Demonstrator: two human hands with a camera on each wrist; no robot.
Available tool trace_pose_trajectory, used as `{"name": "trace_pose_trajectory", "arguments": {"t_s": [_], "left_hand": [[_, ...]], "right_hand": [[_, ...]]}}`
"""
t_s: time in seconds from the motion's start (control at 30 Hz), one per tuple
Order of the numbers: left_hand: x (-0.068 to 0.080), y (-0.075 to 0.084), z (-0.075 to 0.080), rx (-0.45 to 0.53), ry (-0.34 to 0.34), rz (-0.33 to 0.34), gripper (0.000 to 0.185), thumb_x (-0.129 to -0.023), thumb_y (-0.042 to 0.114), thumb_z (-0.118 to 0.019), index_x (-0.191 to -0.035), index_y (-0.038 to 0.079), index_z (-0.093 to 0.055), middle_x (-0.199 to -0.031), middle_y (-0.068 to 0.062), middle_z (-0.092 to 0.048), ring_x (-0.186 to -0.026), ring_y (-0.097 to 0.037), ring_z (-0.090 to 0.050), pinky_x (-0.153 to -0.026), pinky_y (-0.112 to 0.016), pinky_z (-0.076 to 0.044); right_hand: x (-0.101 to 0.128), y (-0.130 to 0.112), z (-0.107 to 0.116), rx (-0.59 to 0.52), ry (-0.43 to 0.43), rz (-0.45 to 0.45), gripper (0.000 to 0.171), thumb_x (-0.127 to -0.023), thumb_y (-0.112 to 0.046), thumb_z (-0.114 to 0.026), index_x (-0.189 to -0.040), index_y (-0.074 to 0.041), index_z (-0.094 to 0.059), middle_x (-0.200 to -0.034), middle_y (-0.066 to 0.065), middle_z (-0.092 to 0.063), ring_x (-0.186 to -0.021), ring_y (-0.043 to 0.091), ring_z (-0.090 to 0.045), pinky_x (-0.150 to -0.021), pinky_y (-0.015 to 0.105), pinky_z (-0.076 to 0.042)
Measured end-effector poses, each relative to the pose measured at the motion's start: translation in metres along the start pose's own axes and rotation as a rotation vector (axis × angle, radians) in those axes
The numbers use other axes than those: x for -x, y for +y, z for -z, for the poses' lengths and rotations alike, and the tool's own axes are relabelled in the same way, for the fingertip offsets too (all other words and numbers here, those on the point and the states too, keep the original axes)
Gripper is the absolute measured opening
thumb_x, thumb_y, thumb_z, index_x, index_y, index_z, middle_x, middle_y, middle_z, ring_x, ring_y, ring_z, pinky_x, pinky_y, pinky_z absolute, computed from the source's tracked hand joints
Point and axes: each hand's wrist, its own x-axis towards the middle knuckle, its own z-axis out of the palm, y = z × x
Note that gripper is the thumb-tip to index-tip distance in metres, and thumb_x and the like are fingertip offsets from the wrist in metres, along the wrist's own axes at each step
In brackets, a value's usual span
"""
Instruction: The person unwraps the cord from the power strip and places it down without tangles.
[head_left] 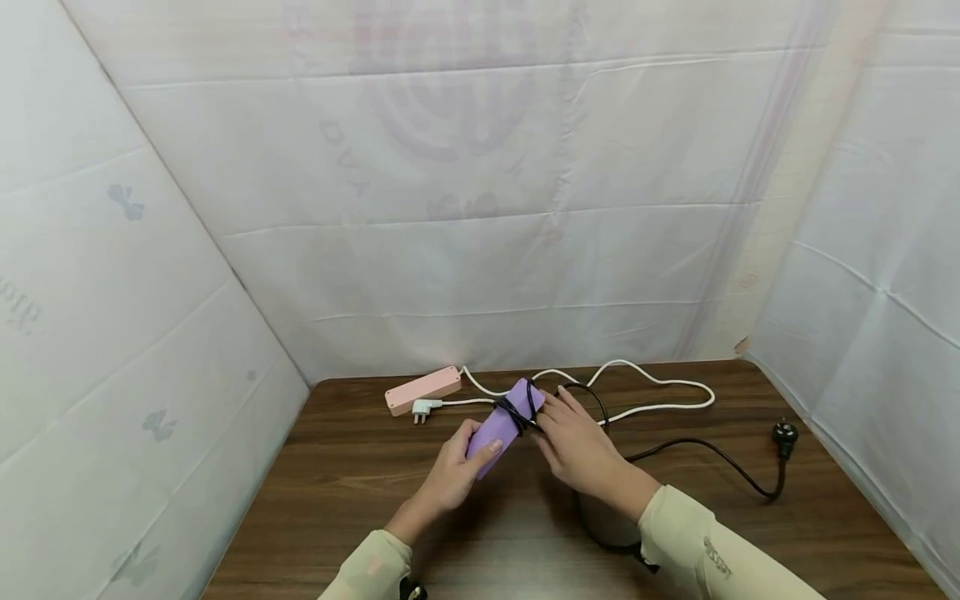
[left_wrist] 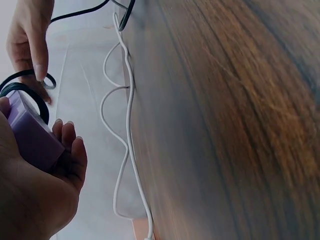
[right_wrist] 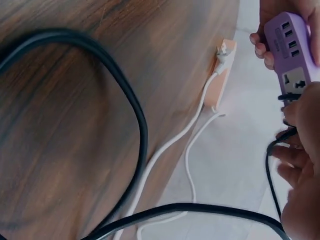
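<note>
**Winding a black cord around a purple power strip**

We took the purple power strip (head_left: 501, 425) as our landmark. It was held just above the brown surface (head_left: 360, 483), near its middle, tilted with its far end raised. The left hand (head_left: 457, 471) gripped the strip's near end, fingers curled under it and thumb along its side. In the left wrist view those fingers cupped the purple body from below. Several turns of the black cord (head_left: 522, 408) lay around the strip's far half, and the right hand (head_left: 577, 446) sat just right of the strip, fingertips pinching the cord where it left the wraps. From there the cord ran right across the surface to its black plug (head_left: 784, 435), well apart from the strip.

We judged the step to be best done by keeping the strip steady in the left hand, laying each turn flat beside the last, and drawing the slack in evenly so that the plug did not drag or snag.

Both forearms, in pale sleeves, reached forward from the near edge and converged on the strip. Beyond the strip lay a pink power strip (head_left: 422, 389), with a white plug (head_left: 422, 408) beside it and its white cord (head_left: 660, 392) looping off to the right.
</note>
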Motion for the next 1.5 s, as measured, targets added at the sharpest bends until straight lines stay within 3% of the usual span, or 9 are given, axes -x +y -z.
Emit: {"name": "trace_pose_trajectory", "arguments": {"t_s": [0.1,0.23,0.43,0.6,0.87,1.0,1.2,1.4,1.5], "left_hand": [[0.000,0.001,-0.001,-0.002,-0.002,-0.007,0.026,-0.104,0.027,-0.068,-0.121,0.008,-0.062,-0.106,-0.013,-0.070,-0.086,-0.010,-0.061,-0.074,-0.025,-0.051],[0.000,-0.002,0.000,-0.012,0.020,-0.004,0.027,-0.103,0.028,-0.069,-0.120,0.009,-0.062,-0.103,-0.012,-0.070,-0.084,-0.011,-0.061,-0.072,-0.026,-0.051],[0.001,-0.009,0.004,-0.030,0.047,0.002,0.027,-0.103,0.030,-0.069,-0.119,0.009,-0.062,-0.103,-0.012,-0.071,-0.084,-0.012,-0.061,-0.071,-0.026,-0.051],[0.000,-0.014,0.006,-0.081,0.026,-0.024,0.031,-0.101,0.034,-0.072,-0.119,0.010,-0.062,-0.104,-0.010,-0.072,-0.086,-0.012,-0.062,-0.071,-0.026,-0.051],[0.001,-0.015,0.011,-0.125,0.014,-0.040,0.034,-0.094,0.032,-0.080,-0.118,0.012,-0.065,-0.101,-0.007,-0.071,-0.085,-0.009,-0.059,-0.072,-0.026,-0.049],[0.003,-0.015,0.015,-0.085,0.044,-0.021,0.032,-0.095,0.029,-0.079,-0.119,0.012,-0.065,-0.102,-0.009,-0.071,-0.087,-0.010,-0.060,-0.073,-0.027,-0.049],[0.003,-0.012,0.018,-0.046,0.099,-0.010,0.030,-0.099,0.029,-0.074,-0.120,0.010,-0.062,-0.105,-0.010,-0.072,-0.088,-0.011,-0.062,-0.075,-0.027,-0.051],[0.003,-0.014,0.020,-0.022,0.142,0.010,0.029,-0.102,0.027,-0.069,-0.122,0.008,-0.061,-0.105,-0.012,-0.071,-0.087,-0.010,-0.062,-0.076,-0.026,-0.052],[0.003,-0.013,0.020,-0.003,0.145,0.017,0.028,-0.103,0.027,-0.069,-0.122,0.008,-0.061,-0.105,-0.013,-0.071,-0.086,-0.012,-0.062,-0.075,-0.027,-0.052]], "right_hand": [[0.001,0.001,-0.003,-0.069,0.010,0.007,0.011,-0.098,-0.016,-0.076,-0.106,-0.009,-0.073,-0.106,0.005,-0.077,-0.118,0.027,-0.074,-0.120,0.056,-0.045],[0.003,0.004,-0.005,-0.089,0.039,0.036,0.007,-0.098,-0.016,-0.076,-0.100,-0.011,-0.072,-0.096,0.000,-0.075,-0.097,0.019,-0.073,-0.111,0.054,-0.052],[0.001,0.009,-0.002,-0.128,0.148,0.057,0.014,-0.092,-0.012,-0.080,-0.091,-0.014,-0.067,-0.084,-0.004,-0.068,-0.087,0.016,-0.070,-0.100,0.048,-0.056],[-0.006,0.010,0.002,-0.138,0.251,0.089,0.015,-0.090,-0.010,-0.081,-0.090,-0.012,-0.066,-0.081,-0.002,-0.069,-0.081,0.016,-0.070,-0.090,0.041,-0.056],[-0.019,0.011,0.011,-0.112,0.275,-0.069,0.022,-0.097,-0.014,-0.076,-0.082,-0.015,-0.060,-0.071,-0.003,-0.062,-0.068,0.016,-0.061,-0.073,0.044,-0.054],[-0.020,0.016,0.014,-0.131,0.234,-0.162,0.027,-0.100,-0.015,-0.072,-0.078,-0.015,-0.057,-0.065,-0.004,-0.053,-0.060,0.012,-0.048,-0.069,0.042,-0.051],[-0.009,0.025,0.015,-0.174,0.080,-0.284,0.036,-0.104,-0.019,-0.068,-0.073,-0.018,-0.050,-0.058,-0.010,-0.041,-0.055,0.005,-0.036,-0.066,0.036,-0.045],[0.007,0.031,0.014,-0.227,-0.094,-0.375,0.016,-0.107,-0.019,-0.064,-0.095,-0.013,-0.070,-0.059,-0.012,-0.053,-0.050,0.000,-0.042,-0.054,0.024,-0.040],[0.011,0.033,0.012,-0.221,-0.154,-0.380,0.012,-0.107,-0.018,-0.064,-0.101,-0.011,-0.073,-0.064,-0.011,-0.060,-0.053,-0.001,-0.046,-0.055,0.024,-0.043]]}}
